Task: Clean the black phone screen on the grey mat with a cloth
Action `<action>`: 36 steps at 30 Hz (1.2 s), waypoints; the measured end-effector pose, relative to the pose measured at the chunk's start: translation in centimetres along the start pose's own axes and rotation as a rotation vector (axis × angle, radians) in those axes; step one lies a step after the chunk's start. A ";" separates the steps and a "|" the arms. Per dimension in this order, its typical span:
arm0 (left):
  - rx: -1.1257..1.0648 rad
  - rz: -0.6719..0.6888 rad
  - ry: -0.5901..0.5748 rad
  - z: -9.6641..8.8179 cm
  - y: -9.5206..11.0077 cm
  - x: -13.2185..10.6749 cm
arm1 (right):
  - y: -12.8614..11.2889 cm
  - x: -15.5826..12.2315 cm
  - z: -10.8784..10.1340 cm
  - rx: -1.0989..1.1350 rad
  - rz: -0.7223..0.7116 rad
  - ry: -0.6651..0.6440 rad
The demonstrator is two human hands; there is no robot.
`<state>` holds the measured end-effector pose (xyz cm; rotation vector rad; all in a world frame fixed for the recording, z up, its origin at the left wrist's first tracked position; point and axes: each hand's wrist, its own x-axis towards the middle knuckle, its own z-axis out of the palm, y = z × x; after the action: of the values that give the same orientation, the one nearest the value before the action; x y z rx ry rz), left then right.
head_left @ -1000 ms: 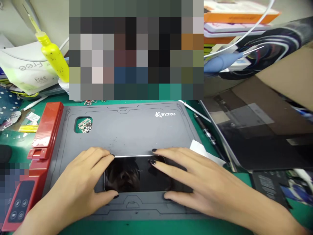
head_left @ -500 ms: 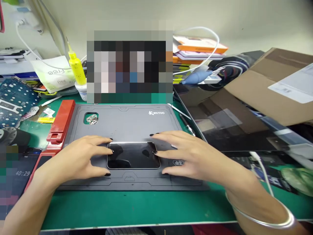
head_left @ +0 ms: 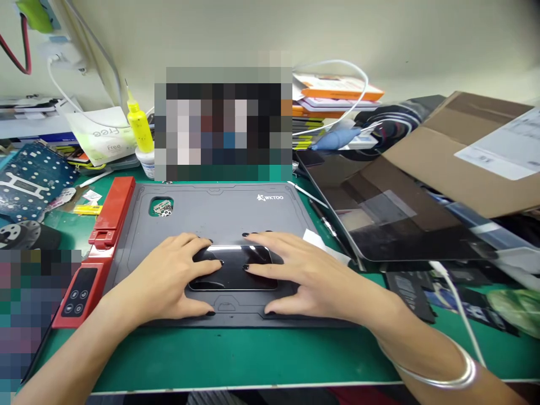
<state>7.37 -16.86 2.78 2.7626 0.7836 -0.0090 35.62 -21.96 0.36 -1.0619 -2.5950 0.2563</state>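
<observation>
A smartphone [head_left: 232, 273] with a dark, glossy screen lies flat and sideways on the grey work mat [head_left: 211, 216]. Over its left end is my left hand [head_left: 169, 273], fingers spread: one fingertip is over the glass, another at the far edge, and the thumb rests on the mat by the near edge. My right hand [head_left: 312, 273] mirrors it at the other end, fingers stretched across the screen and thumb on the near side. Neither hand is closed around the phone. Part of a white sheet [head_left: 318, 243] shows behind my right wrist.
Left of the mat stands a red device [head_left: 90, 287] with buttons. Behind it are a yellow needle bottle [head_left: 140, 126] and a white tub [head_left: 146, 163]. A large dark glass panel [head_left: 379, 219] and a cardboard box [head_left: 442, 152] crowd the right. A pen-like tool [head_left: 324, 218] lies between mat and panel.
Both hands have slid inward over the phone, their fingertips now farther onto the screen. The camera view has shifted slightly, showing more of the red device and the white sheet.
</observation>
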 end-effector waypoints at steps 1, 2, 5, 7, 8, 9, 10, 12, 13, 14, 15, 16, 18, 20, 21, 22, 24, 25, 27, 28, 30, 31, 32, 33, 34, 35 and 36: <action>0.000 0.003 0.003 0.1 0.0 0.1 | -0.1 0.1 0.1 0.001 0.005 -0.005; 0.001 0.006 0.007 0.3 0.1 0.1 | -0.2 0.2 0.2 0.002 0.012 -0.013; 0.007 0.023 0.025 0.5 0.3 0.3 | -0.3 0.4 0.4 0.008 0.020 -0.036; 0.013 0.037 0.036 0.6 0.4 0.4 | -0.4 0.5 0.4 0.012 0.025 -0.046; 0.016 0.044 0.040 0.6 0.5 0.5 | -0.5 0.5 0.5 0.013 0.029 -0.048; 0.020 0.049 0.044 0.6 0.5 0.5 | -0.6 0.5 0.5 0.014 0.035 -0.049; 0.024 0.052 0.046 0.6 0.6 0.5 | -0.6 0.6 0.6 0.015 0.039 -0.051; 0.031 0.052 0.048 0.7 0.7 0.6 | -0.7 0.7 0.6 0.016 0.041 -0.055; 0.033 0.052 0.048 0.7 0.7 0.6 | -0.8 0.7 0.7 0.016 0.040 -0.060; 0.032 0.052 0.049 0.8 0.7 0.7 | -0.8 0.7 0.7 0.016 0.039 -0.063; 0.032 0.052 0.049 0.8 0.7 0.7 | -0.8 0.8 0.7 0.016 0.037 -0.066; 0.030 0.051 0.048 0.9 0.7 0.7 | -0.8 0.8 0.7 0.016 0.035 -0.066; 0.026 0.047 0.052 1.0 0.7 0.7 | -0.9 0.8 0.7 0.018 0.033 -0.062; 0.023 0.048 0.058 1.1 0.7 0.7 | -0.9 0.9 0.7 0.018 0.030 -0.054; 0.022 0.049 0.060 1.1 0.7 0.7 | -0.9 0.9 0.7 0.018 0.030 -0.050; 0.021 0.048 0.061 1.1 0.7 0.7 | -0.8 0.9 0.7 0.018 0.030 -0.048; 0.020 0.044 0.056 1.1 0.7 0.7 | -0.8 0.8 0.7 0.016 0.034 -0.048; 0.020 0.041 0.056 1.0 0.7 0.7 | -0.8 0.8 0.7 0.015 0.036 -0.050; 0.016 0.039 0.055 1.0 0.6 0.7 | -0.7 0.8 0.7 0.012 0.044 -0.052; 0.014 0.039 0.055 0.9 0.6 0.7 | -0.7 0.8 0.8 0.010 0.046 -0.050; 0.010 0.037 0.054 0.9 0.6 0.7 | -0.8 0.9 0.8 0.006 0.049 -0.043; 0.010 0.035 0.056 0.9 0.6 0.7 | -0.8 0.9 0.8 0.005 0.052 -0.037; 0.011 0.032 0.059 0.9 0.6 0.8 | -0.9 0.9 0.8 0.004 0.055 -0.030; 0.011 0.030 0.062 1.0 0.6 0.8 | -0.9 1.0 0.9 0.005 0.056 -0.023; 0.011 0.028 0.066 1.0 0.6 0.9 | -0.9 1.0 0.9 0.006 0.059 -0.019; 0.010 0.025 0.069 1.0 0.7 0.9 | -1.0 1.0 1.0 0.007 0.064 -0.018; 0.011 0.021 0.071 1.0 0.7 0.9 | -0.9 1.0 1.0 0.007 0.071 -0.020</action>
<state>8.60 -17.20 1.90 2.7954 0.7743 0.0890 33.97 -21.97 -0.07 -1.1557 -2.5754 0.2936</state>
